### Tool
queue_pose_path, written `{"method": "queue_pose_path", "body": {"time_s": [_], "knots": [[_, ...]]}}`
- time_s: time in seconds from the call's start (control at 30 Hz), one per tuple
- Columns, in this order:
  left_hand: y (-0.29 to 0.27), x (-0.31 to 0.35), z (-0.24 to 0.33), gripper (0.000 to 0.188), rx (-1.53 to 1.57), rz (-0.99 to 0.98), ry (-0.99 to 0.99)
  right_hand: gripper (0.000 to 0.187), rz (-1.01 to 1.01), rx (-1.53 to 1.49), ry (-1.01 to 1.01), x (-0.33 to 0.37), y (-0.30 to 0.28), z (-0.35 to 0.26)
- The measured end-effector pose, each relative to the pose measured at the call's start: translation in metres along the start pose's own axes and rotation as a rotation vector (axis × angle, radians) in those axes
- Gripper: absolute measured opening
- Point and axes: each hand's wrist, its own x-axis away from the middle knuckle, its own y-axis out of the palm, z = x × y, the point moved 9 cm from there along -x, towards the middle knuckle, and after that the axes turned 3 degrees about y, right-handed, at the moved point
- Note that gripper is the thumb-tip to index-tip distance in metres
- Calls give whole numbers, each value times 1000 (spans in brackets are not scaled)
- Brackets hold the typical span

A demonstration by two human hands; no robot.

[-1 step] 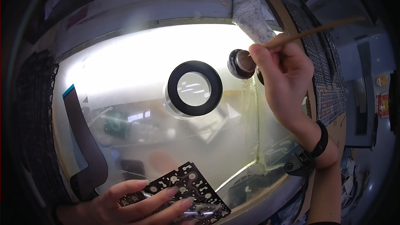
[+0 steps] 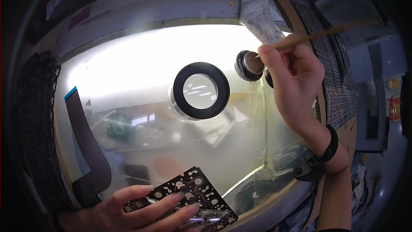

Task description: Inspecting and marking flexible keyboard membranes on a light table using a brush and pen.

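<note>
My right hand (image 2: 296, 77) pinches a thin wooden stick (image 2: 328, 31) between thumb and fingers. Its near tip reaches over a small round pot (image 2: 249, 65) with a dark rim and a brownish middle; whether the tip touches the contents is hard to tell. At the near edge, my left hand (image 2: 146, 209) lies with fingers spread across a dark, flat circuit sheet (image 2: 198, 181) that has pale round pads and fine traces. Clear glossy film covers part of that sheet. A round magnifier with a black ring (image 2: 180, 90) stands between my hands on the lit, glassy worktop (image 2: 141, 64).
A dark curved strip with a blue end (image 2: 86, 141) lies on the left. Crumpled speckled paper (image 2: 259, 17) rests at the back right, beside cardboard and stacked patterned sheets (image 2: 339, 77). A dark round thing (image 2: 269, 78) is partly hidden behind my right hand.
The stick's far end has dipped slightly, and my right hand has shifted a hair to the right. My left hand and the circuit sheet stay where they were.
</note>
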Motion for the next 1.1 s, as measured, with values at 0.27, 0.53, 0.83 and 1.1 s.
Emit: {"method": "queue_pose_path", "body": {"time_s": [0.27,0.53,0.83,1.1], "knots": [[-2,0,1,16,-3,34,-6,8,3,-239,-137,6,-10,-27],[2,4,-4,12,-3,106,-40,22,-865,-344,-206,55,49,-76],[-1,6,-3,9,11,163,-66,24,-766,-448,9,71,60,-66],[0,6,-3,7,12,201,-70,24,-747,-321,-35,72,63,-65]]}}
